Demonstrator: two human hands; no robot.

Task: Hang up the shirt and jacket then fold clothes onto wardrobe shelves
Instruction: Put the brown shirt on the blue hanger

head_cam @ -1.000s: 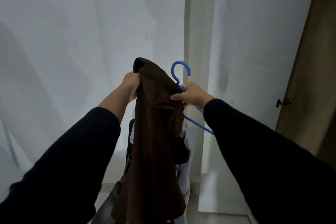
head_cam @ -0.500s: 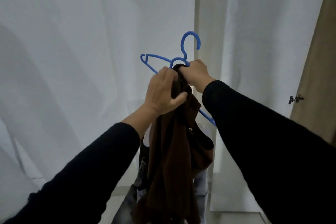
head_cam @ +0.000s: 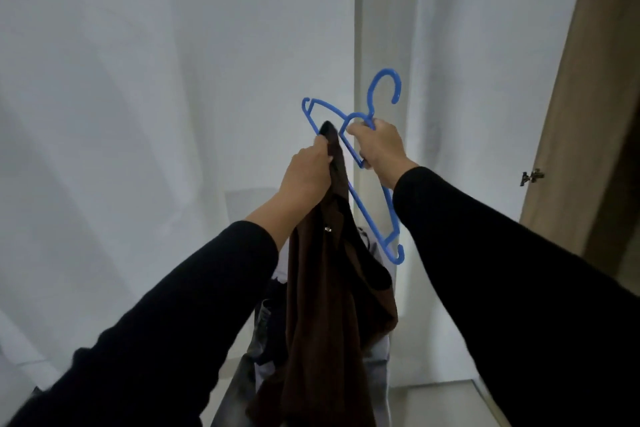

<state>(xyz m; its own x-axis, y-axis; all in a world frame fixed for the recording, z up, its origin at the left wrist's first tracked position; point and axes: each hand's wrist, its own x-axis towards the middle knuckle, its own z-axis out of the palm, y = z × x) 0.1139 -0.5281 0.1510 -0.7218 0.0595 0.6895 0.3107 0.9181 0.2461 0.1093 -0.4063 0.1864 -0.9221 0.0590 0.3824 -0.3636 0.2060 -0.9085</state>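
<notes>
Two hands are raised in front of a white wall [head_cam: 138,114]. The right hand [head_cam: 379,146] curls its fingers round the neck of a blue plastic hanger [head_cam: 372,204], just under its hook, so the hanger tilts with one arm pointing up-left and the other down toward the right sleeve [head_cam: 502,270]. The left hand [head_cam: 308,173] grips the top of a dark brown garment [head_cam: 332,305] in a closed fist, holding its tip against the hanger's upper arm. The garment hangs straight down between both black sleeves, over a blurred heap of other clothes [head_cam: 270,322]. A wooden door [head_cam: 602,80] stands at far right
</notes>
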